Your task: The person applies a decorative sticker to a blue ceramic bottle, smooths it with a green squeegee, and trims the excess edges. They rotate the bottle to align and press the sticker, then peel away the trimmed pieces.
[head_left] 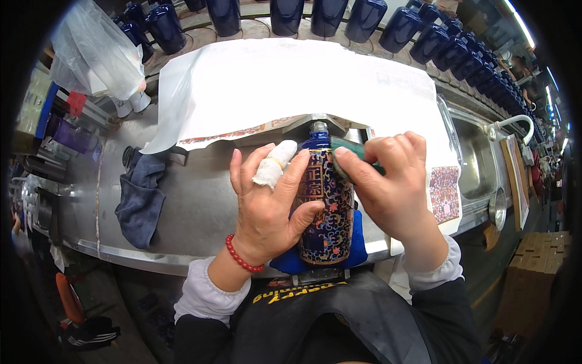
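A dark blue bottle (pixel 330 227) with a clear glass neck lies in front of me, its neck pointing away. A colourful floral decal with gold characters covers its side. My left hand (pixel 273 194) has its fingers spread, with the index finger and thumb lying against the bottle's left side. White bandage wraps its middle finger. In my right hand (pixel 394 176), a flat green scraper (pixel 350 147) is pinched between thumb and fingers, its edge against the bottle's upper right side. Blue cloth padding (pixel 359 239) shows under the bottle.
White sheets (pixel 291 79) cover the back of the metal bench, with a floral decal sheet (pixel 444 191) at right. A dark cloth (pixel 140 200) hangs over the left side. Several blue bottles (pixel 327 17) line the far conveyor. A sink (pixel 473 155) stands right.
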{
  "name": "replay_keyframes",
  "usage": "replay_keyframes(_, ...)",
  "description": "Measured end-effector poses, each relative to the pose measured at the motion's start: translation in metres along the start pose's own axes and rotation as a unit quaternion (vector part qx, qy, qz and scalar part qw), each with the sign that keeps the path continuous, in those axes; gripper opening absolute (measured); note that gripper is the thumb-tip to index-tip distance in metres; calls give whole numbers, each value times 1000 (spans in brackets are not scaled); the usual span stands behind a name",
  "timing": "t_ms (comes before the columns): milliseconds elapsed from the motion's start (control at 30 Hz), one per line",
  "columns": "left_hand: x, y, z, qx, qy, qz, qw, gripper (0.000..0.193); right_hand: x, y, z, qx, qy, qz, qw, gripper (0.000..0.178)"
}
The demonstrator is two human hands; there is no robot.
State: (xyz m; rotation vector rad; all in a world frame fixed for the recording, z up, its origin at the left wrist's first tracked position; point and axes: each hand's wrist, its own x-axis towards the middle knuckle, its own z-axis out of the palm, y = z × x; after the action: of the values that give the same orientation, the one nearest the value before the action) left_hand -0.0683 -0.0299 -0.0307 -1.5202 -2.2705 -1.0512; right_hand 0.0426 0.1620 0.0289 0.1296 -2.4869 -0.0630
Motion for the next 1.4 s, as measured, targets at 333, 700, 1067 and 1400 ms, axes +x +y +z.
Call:
replay_keyframes(333, 5, 44, -27, -43, -154, 12, 987, 105, -37, 13, -4, 240, 38, 216, 946, 45)
replay_keyframes(700, -51, 34, 7, -157, -144, 4, 977, 125, -66, 16, 14, 321, -27, 198, 926, 56)
replay_keyframes(1067, 8, 5, 6, -100, -43, -4, 994, 86, -75, 7, 16, 334, -48, 185, 923, 67)
replay_keyframes(1400, 17, 16, 7, -22, -32, 29, 999, 80, -81, 11, 15, 332, -59, 177, 925, 69)
